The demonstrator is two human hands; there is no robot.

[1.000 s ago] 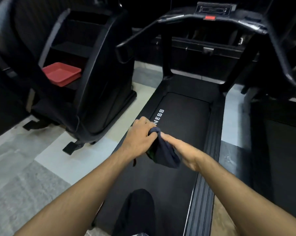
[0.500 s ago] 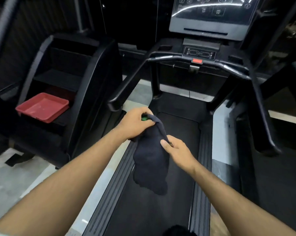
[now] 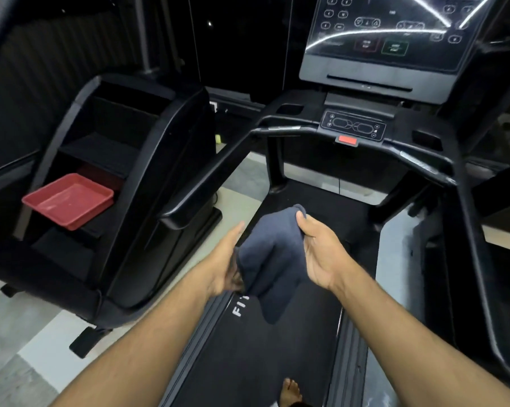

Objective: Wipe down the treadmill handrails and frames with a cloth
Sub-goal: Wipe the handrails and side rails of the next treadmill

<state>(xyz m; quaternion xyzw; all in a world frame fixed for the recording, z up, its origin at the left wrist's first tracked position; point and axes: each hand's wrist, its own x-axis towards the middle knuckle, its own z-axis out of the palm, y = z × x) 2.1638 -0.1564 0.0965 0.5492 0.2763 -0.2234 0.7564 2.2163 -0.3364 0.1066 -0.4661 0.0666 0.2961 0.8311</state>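
Two bare hands meet over one dark navy cloth point(image 3: 274, 259), held in the air above the treadmill belt point(image 3: 277, 362), between the two handrails and touching neither. The right hand point(image 3: 321, 254) grasps the cloth's upper edge, thumb on top and fingers tucked behind the fabric. The left hand point(image 3: 227, 259) lies against the cloth's left side with its forefinger edge stretched straight. Its lower part is motion-blurred and partly covered by cloth, so I cannot tell whether it grips. The cloth's free end hangs down past both wrists.

White lettering on the belt is half covered by the cloth, and only "FI" reads. One bare foot point(image 3: 290, 392) shows at the bottom edge, cut off.

The left handrail point(image 3: 203, 183) slopes down to an end just beyond the left hand. The right handrail point(image 3: 476, 230) runs out of view at the lower right. Between them sit one small control panel point(image 3: 353, 127) and one red stop button point(image 3: 347, 140). Above them is the console point(image 3: 394, 39), streaked with glare and cropped at the top.

To the left stands one black stair climber point(image 3: 130, 186), with one red tray point(image 3: 68, 199) resting on a step. Dark equipment at the right edge is too cropped to identify.
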